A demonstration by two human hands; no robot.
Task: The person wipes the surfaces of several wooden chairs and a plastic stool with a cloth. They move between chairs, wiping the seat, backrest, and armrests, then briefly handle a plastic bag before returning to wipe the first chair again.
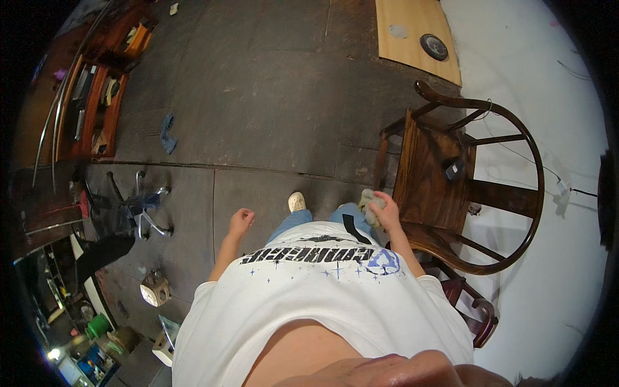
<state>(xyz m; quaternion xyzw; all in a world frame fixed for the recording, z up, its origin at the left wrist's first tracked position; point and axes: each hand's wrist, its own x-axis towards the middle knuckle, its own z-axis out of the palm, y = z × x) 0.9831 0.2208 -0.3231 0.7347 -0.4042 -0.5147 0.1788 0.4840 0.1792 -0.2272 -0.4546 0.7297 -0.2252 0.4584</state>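
Note:
My right hand (388,213) grips a crumpled grey-green cloth (369,202) beside my right thigh. Close to that hand, on its right, stands a dark wooden armchair (425,179) with a curved back rail. A small dark box-like object (453,170) lies on the chair's seat. My left hand (241,222) hangs at my left side above the floor, its fingers curled in and nothing visible in them.
A wooden board (416,29) bearing a round black disc (434,47) lies by the white wall (522,77). Left are a wheeled chair base (138,203), a small stool (155,290) and a reddish wooden cabinet (87,116). A blue cloth (168,134) lies on the dark floor (251,111).

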